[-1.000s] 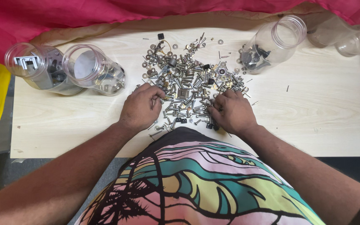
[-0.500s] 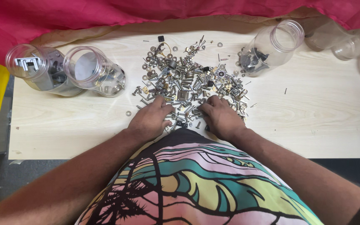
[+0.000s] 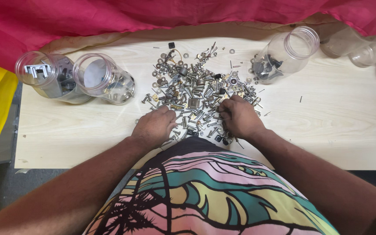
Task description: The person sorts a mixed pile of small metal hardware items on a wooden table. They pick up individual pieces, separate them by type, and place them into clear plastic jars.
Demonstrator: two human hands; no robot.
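Resting on the near edge of a heap of small metal hardware (image 3: 199,89), both hands lie knuckles-up on the pale wooden table (image 3: 327,126). The left hand (image 3: 154,127) sits at about 7 o'clock from the heap's middle, fingers curled down among loose screws; the right hand (image 3: 239,118) sits at about 5 o'clock, fingers likewise bent into the pieces. Whether either hand pinches a particular screw cannot be told, since the fingertips are hidden under the knuckles and among the parts. The heap spreads away from the body toward 12 o'clock, roughly as wide as it is deep, with no clear long axis; its bulk lies between and just beyond the two hands, about equally close to each. Two clear plastic jars (image 3: 77,80) lie on their sides at about 9 to 10 o'clock, mouths turned toward the camera, each holding some parts; these are nearer the left hand. Another clear jar (image 3: 286,54) lies tipped at about 1 o'clock with dark pieces inside, nearer the right hand. A red cloth (image 3: 153,17) runs along the far edge of the table.
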